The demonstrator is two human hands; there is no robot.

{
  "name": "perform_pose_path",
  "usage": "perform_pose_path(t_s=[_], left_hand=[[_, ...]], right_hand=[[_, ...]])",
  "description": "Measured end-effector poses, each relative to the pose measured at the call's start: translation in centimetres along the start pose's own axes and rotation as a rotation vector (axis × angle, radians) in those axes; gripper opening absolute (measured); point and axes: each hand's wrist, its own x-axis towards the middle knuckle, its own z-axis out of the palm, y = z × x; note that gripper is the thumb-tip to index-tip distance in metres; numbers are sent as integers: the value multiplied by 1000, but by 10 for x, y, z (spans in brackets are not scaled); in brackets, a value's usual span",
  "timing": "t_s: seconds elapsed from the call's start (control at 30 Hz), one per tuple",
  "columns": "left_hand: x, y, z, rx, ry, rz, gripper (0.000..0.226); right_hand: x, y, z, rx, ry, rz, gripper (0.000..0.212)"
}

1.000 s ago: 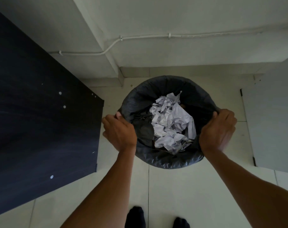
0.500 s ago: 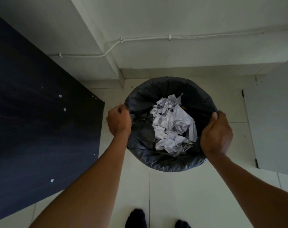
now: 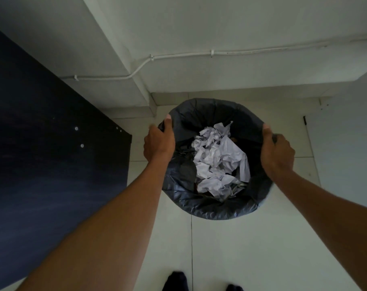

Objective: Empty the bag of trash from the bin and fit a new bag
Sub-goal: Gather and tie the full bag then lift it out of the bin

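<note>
Head view: left hand and right hand, now nearer the far side, grip the bag.

The bag sits between the left hand and right hand, paper inside it; a panel lies left of the left hand, a wall beyond both.

On my feed both arms read as bare from wrist to frame edge: left forearm, right forearm. The left hand and right hand are likewise uncovered, and each thumb shows a short-trimmed nail. At the lower edge I see two dark rounded toe ends, left foot and right foot. Whether these are socks or shoes, I cannot tell.
</note>
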Motion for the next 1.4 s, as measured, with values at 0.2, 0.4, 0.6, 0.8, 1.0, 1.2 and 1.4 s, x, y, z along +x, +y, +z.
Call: perform_pose_path(t_s=[0.2, 0.4, 0.6, 0.8, 1.0, 1.2, 1.4], left_hand=[[1, -6, 4, -17, 6, 252, 29], [-2, -14, 6, -201, 23, 543, 51], [-7, 0, 7, -159, 25, 513, 9], [-3, -12, 10, -150, 33, 678, 15], [-25, -20, 6, -171, 135, 843, 29], [-47, -45, -2, -291, 215, 490, 35], [-56, -59, -9, -166, 319, 335, 24]], right_hand=[[6, 8, 6, -13, 84, -332, 36], [-6, 8, 10, 34, 281, -552, 24], [12, -11, 8, 174, 256, -219, 50], [31, -3, 4, 41, 101, -320, 42], [12, 10, 0, 74, 431, -529, 27], [-20, 23, -9, 241, 289, -54, 46], [-19, 33, -14, 218, 115, 166, 48]])
